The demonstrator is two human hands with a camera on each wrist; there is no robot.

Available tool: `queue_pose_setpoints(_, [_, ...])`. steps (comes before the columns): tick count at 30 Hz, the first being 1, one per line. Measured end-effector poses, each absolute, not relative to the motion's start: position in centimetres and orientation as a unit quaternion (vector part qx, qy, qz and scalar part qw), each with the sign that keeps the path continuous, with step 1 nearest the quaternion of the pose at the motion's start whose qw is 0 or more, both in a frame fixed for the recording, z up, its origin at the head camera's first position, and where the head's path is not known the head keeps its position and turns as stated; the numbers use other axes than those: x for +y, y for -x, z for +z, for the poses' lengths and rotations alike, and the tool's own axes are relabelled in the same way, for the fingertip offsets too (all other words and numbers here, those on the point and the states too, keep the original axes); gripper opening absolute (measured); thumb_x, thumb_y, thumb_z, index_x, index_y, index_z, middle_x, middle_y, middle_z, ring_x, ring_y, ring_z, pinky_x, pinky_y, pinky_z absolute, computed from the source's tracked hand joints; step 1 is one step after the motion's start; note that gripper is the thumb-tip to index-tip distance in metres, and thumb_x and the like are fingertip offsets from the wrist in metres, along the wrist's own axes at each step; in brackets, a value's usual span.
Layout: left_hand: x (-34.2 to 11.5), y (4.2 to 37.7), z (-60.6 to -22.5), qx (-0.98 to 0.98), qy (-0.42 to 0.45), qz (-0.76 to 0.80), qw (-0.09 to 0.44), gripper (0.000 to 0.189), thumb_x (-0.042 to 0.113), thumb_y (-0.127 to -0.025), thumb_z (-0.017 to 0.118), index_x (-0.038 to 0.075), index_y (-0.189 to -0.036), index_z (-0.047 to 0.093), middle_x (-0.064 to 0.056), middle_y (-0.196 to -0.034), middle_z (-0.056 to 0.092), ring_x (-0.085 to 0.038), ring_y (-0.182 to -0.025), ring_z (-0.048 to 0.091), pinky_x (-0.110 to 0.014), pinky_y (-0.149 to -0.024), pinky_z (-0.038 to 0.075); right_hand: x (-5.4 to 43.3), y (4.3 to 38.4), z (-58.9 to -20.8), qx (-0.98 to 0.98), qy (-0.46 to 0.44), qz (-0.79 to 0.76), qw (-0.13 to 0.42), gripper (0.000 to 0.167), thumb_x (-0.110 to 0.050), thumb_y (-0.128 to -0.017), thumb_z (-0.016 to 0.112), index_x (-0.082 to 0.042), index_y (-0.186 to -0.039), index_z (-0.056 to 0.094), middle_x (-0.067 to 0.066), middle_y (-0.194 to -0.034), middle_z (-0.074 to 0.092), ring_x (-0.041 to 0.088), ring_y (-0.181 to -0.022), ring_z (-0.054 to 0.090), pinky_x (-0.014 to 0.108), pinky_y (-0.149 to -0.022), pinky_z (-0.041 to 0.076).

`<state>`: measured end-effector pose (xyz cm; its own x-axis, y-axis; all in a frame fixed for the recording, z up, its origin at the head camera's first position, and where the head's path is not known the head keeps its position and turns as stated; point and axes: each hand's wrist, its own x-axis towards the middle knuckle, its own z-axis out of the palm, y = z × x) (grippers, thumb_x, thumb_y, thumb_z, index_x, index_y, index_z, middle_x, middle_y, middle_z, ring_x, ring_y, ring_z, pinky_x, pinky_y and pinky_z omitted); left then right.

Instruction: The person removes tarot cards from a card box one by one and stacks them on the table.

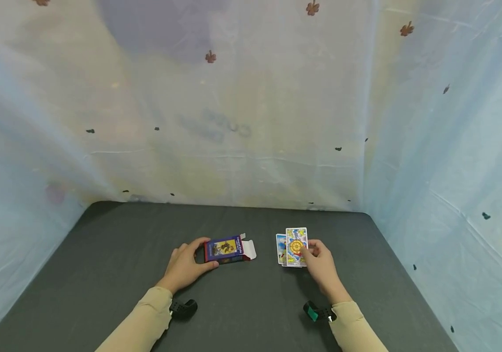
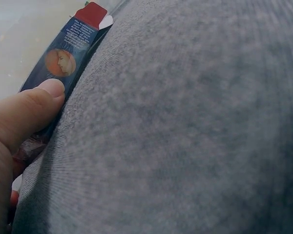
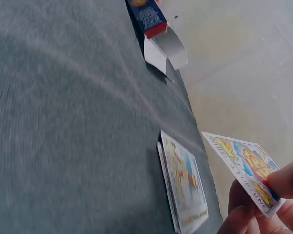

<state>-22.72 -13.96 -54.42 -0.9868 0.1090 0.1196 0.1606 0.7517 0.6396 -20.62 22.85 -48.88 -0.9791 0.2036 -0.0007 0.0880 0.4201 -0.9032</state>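
Note:
A tarot-style card (image 1: 296,244) with a yellow wheel picture is pinched between the thumb and fingers of my right hand (image 1: 323,271). In the right wrist view this card (image 3: 246,165) is tilted and raised above a small stack of cards (image 3: 183,180) lying on the cloth. The stack (image 1: 281,248) shows from behind the held card in the head view. My left hand (image 1: 185,266) grips the near end of a blue card box (image 1: 225,248), thumb on its side and fingers at the far side. The box's white end flap (image 1: 249,250) hangs open toward the cards.
A dark grey cloth (image 1: 242,308) covers the table. Pale translucent sheeting (image 1: 251,166) with small leaf-like spots rises behind the table and along both sides. Dark bands (image 1: 183,309) are at the wrists, below tan sleeves (image 1: 141,318).

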Motion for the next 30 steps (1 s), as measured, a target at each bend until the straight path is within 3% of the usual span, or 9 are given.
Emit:
queue_pose_setpoints(24, [-13.8,22.7,-54.3,-0.933,0.079,-0.348,0.042,0.081,0.066,-0.070,0.075,0.036,-0.140,0.048,0.002,-0.104,0.057,-0.018,-0.085,0.042,-0.039,-0.074,0.032,24.5,20.8,-49.3,-0.843,0.098,0.528,0.047,0.028,-0.022,-0.098,0.056,-0.002,-0.118,0.055,0.014,-0.099,0.062,0.028,-0.086,0.057,0.031,-0.063,0.042])
queue_pose_setpoints(30, [-13.9,22.7,-54.3,-0.935,0.074,-0.343,0.039,0.081,0.067,-0.070,0.074,0.037,-0.140,0.047,0.001,-0.106,0.057,-0.019,-0.086,0.042,-0.039,-0.074,0.032,24.0,21.2,-49.4,-0.849,0.100,0.517,0.046,0.027,-0.022,-0.097,0.059,-0.002,-0.115,0.056,0.012,-0.096,0.062,0.021,-0.081,0.057,0.030,-0.062,0.044])
